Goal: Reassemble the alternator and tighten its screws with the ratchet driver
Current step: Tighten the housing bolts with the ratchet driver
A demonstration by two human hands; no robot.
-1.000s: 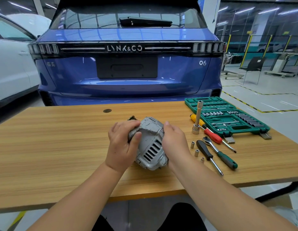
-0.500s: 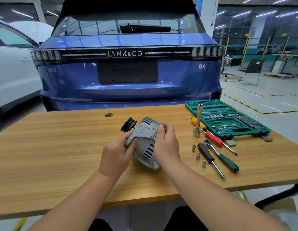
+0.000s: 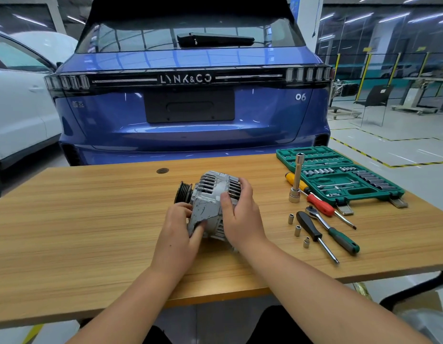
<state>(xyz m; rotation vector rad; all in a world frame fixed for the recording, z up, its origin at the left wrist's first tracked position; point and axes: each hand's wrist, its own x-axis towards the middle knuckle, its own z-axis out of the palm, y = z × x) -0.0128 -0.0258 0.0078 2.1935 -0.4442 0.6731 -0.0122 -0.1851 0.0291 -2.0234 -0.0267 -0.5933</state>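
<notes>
Grey metal alternator [image 3: 213, 202] rests on the wooden table [image 3: 79, 232], black pulley [image 3: 182, 192] pointing left. I grasp its near left edge with my left hand [image 3: 177, 234]; my right hand [image 3: 241, 214] wraps the slotted right side. To the right lie a ratchet driver [image 3: 332, 230], screwdrivers, three small sockets [image 3: 297, 230] and an open green socket case [image 3: 339, 175]. Behind stands a blue car [image 3: 190, 108].

Alternator [image 3: 210, 207]: grey, scuffed cast housing with rows of vent slots, black grooved pulley [image 3: 182, 192] at its far-left end — lying on its side on the wooden table [image 3: 79, 219], near the middle. Ratchet driver [image 3: 332, 229]: chrome head, green-and-black handle — flat on the table well to the alternator's right, handle pointing toward the near edge.
</notes>
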